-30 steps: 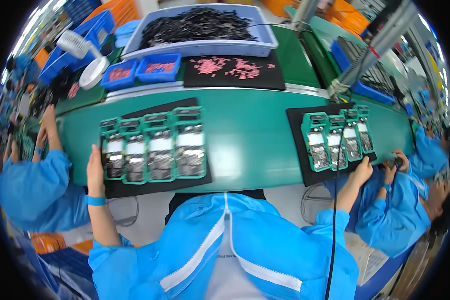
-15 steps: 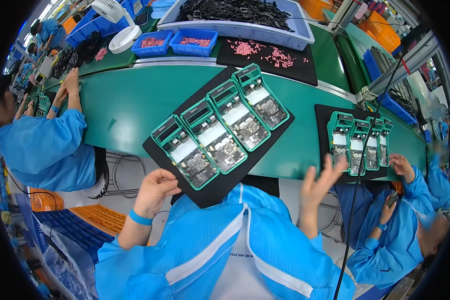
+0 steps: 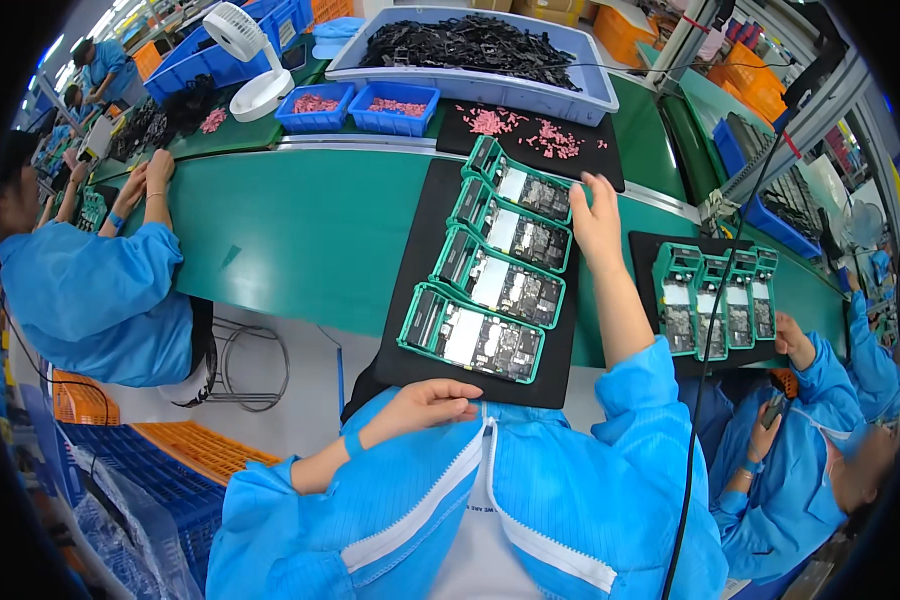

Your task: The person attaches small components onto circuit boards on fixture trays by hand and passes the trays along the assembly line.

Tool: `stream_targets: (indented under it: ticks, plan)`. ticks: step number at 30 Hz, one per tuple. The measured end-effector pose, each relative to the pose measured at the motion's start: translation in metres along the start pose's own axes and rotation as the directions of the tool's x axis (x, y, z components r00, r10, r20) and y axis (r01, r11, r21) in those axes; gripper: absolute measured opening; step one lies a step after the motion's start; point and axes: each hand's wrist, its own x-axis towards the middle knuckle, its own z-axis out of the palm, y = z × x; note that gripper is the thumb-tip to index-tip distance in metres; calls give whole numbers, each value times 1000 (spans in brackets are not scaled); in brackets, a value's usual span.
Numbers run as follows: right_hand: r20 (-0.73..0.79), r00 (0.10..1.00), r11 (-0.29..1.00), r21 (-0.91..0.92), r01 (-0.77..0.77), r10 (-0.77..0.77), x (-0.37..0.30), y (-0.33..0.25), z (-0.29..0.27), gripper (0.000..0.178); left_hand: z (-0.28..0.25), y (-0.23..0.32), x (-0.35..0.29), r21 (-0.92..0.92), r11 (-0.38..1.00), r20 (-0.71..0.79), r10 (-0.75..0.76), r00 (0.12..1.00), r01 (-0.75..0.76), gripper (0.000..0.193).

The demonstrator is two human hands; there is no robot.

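A black mat (image 3: 410, 330) bears several green-framed fixtures (image 3: 478, 340) in a column, each holding an exposed circuit-board assembly with a pale block. The mat's near edge reaches over the bench edge toward my jacket. At that near edge is my left hand (image 3: 432, 404), loosely bent with a gap between thumb and fingers. It overlaps the mat's edge, and whether it touches is hard to tell. My right hand (image 3: 597, 228) is beside the mat's far right side, fingers extended near the farthest fixtures, gripping nothing visible.
Behind the green bench (image 3: 290, 230) stand a large tub (image 3: 595, 75) of black parts and two blue bins (image 3: 315, 120) of pink pieces. Loose pink pieces lie on another dark mat (image 3: 600, 165). A second fixture mat (image 3: 645, 270) lies right, beside a co-worker. A black cable (image 3: 705, 420) hangs down.
The mat with its fixtures has turned from a slant to nearly straight. My left hand moved right along its near side; my right hand went up and forward to its right side.
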Motion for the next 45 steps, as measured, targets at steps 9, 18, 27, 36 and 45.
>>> stream_targets:
  ticks: [9,18,27,36,45]
  plan:
    - [328,943,998,-6,63,-58,48,-18,63,34,-20,-7,1,264,961,193,31,981,-82,42]
    - [313,936,986,9,168,-162,83,-5,60,16,-50,49,-16,493,808,534,11,845,-323,59]
    - [358,933,891,-414,185,-27,123,-9,95,17,-44,226,-51,791,492,451,-69,890,-363,23]
    - [364,927,951,-243,190,-92,119,-10,71,17,-68,325,156,908,280,155,467,871,-312,21]
    - [422,903,996,73,56,-82,53,-12,-11,8,-87,303,295,977,-191,29,549,835,91,19]
